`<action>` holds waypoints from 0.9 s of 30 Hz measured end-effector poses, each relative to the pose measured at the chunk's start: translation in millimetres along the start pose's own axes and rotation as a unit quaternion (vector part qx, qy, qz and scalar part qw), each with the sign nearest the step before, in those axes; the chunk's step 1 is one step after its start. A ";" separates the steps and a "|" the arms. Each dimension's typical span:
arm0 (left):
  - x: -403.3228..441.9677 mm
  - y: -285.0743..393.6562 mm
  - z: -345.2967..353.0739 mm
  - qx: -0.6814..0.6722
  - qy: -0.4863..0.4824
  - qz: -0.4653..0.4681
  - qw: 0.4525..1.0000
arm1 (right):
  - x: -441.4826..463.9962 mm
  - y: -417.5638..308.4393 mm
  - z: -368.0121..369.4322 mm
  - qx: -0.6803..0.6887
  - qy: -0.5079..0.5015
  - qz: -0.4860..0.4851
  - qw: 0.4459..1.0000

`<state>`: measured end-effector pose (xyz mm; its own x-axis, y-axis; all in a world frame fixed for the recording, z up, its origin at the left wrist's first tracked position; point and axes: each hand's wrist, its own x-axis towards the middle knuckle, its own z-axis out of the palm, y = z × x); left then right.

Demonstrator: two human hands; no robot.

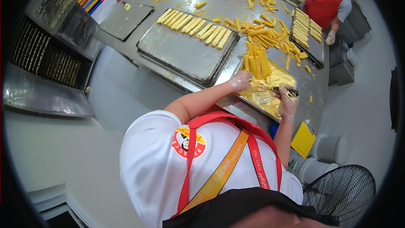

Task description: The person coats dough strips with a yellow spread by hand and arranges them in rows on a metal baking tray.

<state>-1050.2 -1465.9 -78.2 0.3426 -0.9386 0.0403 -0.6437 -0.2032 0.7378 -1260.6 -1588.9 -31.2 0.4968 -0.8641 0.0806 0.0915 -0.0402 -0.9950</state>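
My right hand (288, 103), in a clear glove, grips a black-handled spreading tool (287, 90); its blade points left over a tray (278, 71) coated with soft yellow spread (268, 97). On the near left side of that tray is my left hand (241, 81), also gloved. Its fingers curl beside the spread, and what they hold is too small to name. Plain yellow bread sticks (258, 61) lie bundled at the tray's far end, just beyond both hands.
Left of the spread stands a dark baking tray (181, 50) with a row of coated sticks (194, 25). Loose sticks (270, 36) are heaped on the steel table (219, 0). A co-worker (327, 6) stands at the far right beside another filled tray (300, 27). A fan (341, 194) is near my right side.
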 end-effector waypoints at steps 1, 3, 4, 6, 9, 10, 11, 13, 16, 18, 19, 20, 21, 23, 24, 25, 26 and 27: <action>-1.6 2.3 -2.5 0.030 0.001 0.012 0.999 | 3.5 10.2 -2.9 -0.017 -0.003 -0.006 1.000; -13.4 4.2 -13.1 0.052 -0.003 0.031 0.998 | 8.5 23.6 -7.1 -0.061 0.024 0.023 0.998; -16.9 2.6 -19.0 0.065 -0.004 0.043 0.997 | 12.5 25.9 -12.1 -0.128 0.037 0.021 0.991; -32.6 -8.1 -39.6 0.056 0.029 0.031 0.998 | 17.7 28.4 -23.9 -0.260 0.065 0.015 0.963; -82.0 -9.4 -116.9 -0.025 0.111 -0.071 0.991 | 9.4 21.4 -24.3 -0.222 0.071 0.024 0.972; -97.6 -22.8 -137.8 -0.077 0.173 -0.135 0.973 | 5.9 19.0 -21.7 -0.208 0.072 0.024 0.975; -107.9 -64.3 -158.2 0.056 0.188 -0.161 0.967 | 2.4 17.2 -18.6 -0.193 0.075 0.025 0.978; -131.7 -112.9 -204.4 0.090 0.360 -0.237 0.898 | -1.5 16.9 -10.9 -0.165 0.084 0.026 0.982; -159.5 -292.6 -254.0 0.336 0.510 -0.163 0.775 | 5.0 27.7 -12.7 -0.182 0.092 0.025 0.979; -173.6 -347.3 -275.5 0.356 0.521 -0.181 0.754 | 5.1 22.5 -2.8 -0.196 0.098 0.021 0.976; -176.3 -345.4 -286.9 0.323 0.508 -0.238 0.762 | 6.1 20.7 2.0 -0.207 0.102 0.019 0.973; -177.2 -343.1 -296.2 0.289 0.492 -0.294 0.767 | 6.8 18.1 6.3 -0.220 0.106 0.017 0.970; -179.5 -333.1 -299.9 0.289 0.478 -0.296 0.775 | 5.9 13.5 12.8 -0.228 0.109 0.017 0.967; -180.2 -352.5 -303.7 0.307 0.439 -0.298 0.790 | 12.1 20.0 9.5 -0.307 0.102 0.009 0.946; -180.8 -364.2 -304.5 0.316 0.418 -0.298 0.798 | 13.4 22.3 6.9 -0.347 0.099 0.006 0.933; -181.4 -375.5 -305.0 0.314 0.413 -0.302 0.800 | 7.7 16.0 16.2 -0.331 0.094 0.001 0.939; -181.3 -386.2 -306.1 0.312 0.409 -0.304 0.802 | 3.5 12.8 22.5 -0.353 0.065 -0.033 0.933; -179.1 -392.3 -306.2 0.311 0.404 -0.307 0.804 | 0.0 10.9 27.3 -0.374 0.037 -0.068 0.924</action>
<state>-649.4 -1132.8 -168.6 0.8968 -0.1722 0.4076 -0.3156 -0.8945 0.3165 -1236.0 -1575.6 -40.5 0.4617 -0.8565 0.2305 -0.4872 -0.4621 -0.7411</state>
